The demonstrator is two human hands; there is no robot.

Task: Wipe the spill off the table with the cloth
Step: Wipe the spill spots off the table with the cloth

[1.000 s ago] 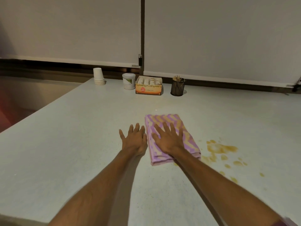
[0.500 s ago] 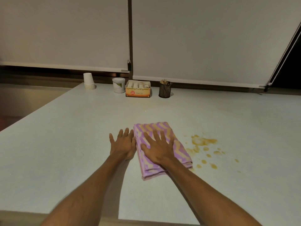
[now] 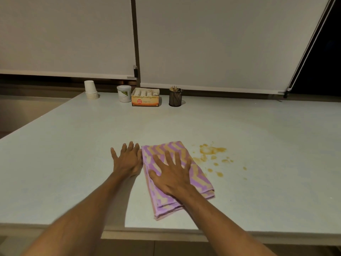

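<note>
A folded cloth (image 3: 195, 174) with purple and yellow zigzag stripes lies flat on the pale table (image 3: 73, 154). My right hand (image 3: 171, 174) rests palm down on top of it, fingers spread. My left hand (image 3: 127, 159) lies flat on the bare table, touching the cloth's left edge, and holds nothing. An orange-brown spill (image 3: 210, 150) of one larger blot and several small drops sits on the table just right of the cloth; the cloth's right edge reaches its nearest drops.
Along the table's far edge stand a stack of white paper cups (image 3: 90, 90), a white tub (image 3: 124, 93), an orange box of tea sachets (image 3: 145, 101) and a dark mesh holder with sticks (image 3: 175, 97). The table's near edge (image 3: 166, 231) runs below my forearms.
The view has pulled back and swung right, so the table's near edge now shows. Both hands and the cloth keep the same places relative to the spill.
</note>
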